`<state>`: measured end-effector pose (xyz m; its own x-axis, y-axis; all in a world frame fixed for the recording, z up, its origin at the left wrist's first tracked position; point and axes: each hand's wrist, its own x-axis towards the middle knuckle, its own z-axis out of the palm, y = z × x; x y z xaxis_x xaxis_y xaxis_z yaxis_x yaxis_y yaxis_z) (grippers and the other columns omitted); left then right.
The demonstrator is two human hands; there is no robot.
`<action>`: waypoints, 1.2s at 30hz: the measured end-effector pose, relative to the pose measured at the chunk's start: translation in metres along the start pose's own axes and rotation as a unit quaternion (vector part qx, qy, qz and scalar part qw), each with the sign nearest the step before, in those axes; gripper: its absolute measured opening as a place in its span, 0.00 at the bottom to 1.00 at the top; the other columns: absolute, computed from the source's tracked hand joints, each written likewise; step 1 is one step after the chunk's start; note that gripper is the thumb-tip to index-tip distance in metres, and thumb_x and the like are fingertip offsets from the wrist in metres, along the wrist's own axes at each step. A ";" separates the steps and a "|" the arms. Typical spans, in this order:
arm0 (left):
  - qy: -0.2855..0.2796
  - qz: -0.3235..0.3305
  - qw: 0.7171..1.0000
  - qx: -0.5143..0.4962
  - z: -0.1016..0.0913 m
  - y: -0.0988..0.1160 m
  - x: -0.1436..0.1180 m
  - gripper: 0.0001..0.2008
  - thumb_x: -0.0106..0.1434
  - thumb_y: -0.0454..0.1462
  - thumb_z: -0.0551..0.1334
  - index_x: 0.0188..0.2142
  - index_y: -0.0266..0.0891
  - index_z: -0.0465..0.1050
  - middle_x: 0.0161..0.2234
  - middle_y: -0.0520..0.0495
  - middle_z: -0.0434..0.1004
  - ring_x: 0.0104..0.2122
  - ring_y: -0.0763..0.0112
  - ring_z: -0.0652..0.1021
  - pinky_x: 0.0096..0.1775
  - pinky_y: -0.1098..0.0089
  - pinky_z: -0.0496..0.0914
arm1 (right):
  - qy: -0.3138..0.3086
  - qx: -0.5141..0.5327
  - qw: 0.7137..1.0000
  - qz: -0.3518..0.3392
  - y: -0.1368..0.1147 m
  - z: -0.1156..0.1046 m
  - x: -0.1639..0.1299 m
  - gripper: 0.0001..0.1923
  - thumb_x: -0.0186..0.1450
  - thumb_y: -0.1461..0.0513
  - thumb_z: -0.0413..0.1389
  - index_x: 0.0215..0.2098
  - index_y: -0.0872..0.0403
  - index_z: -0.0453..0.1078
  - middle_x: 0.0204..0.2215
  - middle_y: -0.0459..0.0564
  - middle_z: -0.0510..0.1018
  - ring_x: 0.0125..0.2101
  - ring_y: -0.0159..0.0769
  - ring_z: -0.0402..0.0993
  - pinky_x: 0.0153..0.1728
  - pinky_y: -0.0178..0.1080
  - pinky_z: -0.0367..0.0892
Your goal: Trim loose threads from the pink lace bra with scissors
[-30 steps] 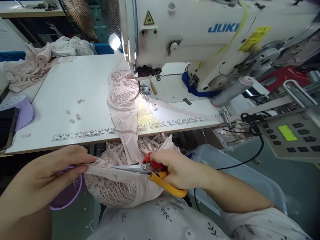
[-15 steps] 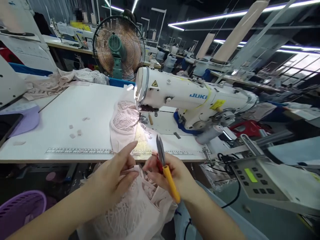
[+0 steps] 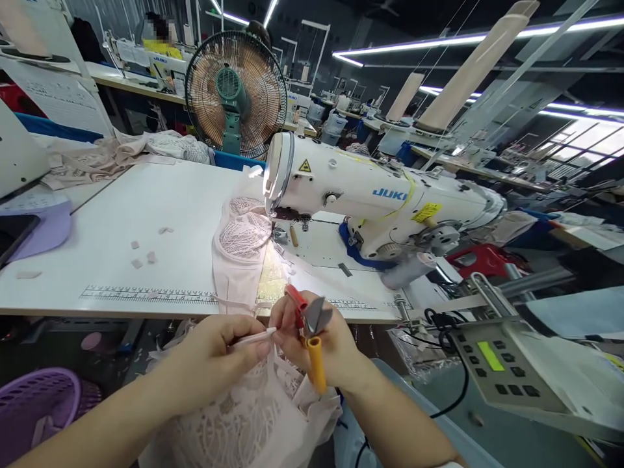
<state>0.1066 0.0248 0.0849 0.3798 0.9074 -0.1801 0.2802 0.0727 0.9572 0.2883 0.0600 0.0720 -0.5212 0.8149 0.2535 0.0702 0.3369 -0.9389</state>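
Pretty bright where I'm sitting, dimmer further back. Long white tube lights [image 3: 439,32] streak across the dark ceiling, and the little lamp under the white sewing machine head [image 3: 370,195] throws a hot yellowish patch on the white desk [image 3: 146,208], blowing out the fabric detail there. My fingers [image 3: 253,344] are sharp enough, with only soft shadows. Wide lens, so the edges bend and stretch a lot. The far background is dark and mushy, and one spot back there is pixelated.

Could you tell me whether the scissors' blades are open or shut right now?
Open: the scissors in the right hand show grey blades spread in a V.
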 end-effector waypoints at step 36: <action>0.002 -0.143 0.973 -0.183 -0.007 -0.015 0.030 0.13 0.49 0.42 0.63 0.18 0.36 0.65 0.16 0.56 0.61 0.17 0.77 0.62 0.23 0.74 0.57 | -0.318 -0.170 0.926 0.111 0.023 -0.038 -0.006 0.34 0.57 0.33 0.38 0.30 0.55 0.59 0.24 0.45 0.62 0.23 0.29 0.56 0.23 0.32 0.55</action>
<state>0.1076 0.0539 0.0668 0.3284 0.8306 -0.4498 0.0405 0.4634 0.8852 0.3260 0.0806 0.0576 -0.8496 0.4757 -0.2277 0.4436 0.4113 -0.7963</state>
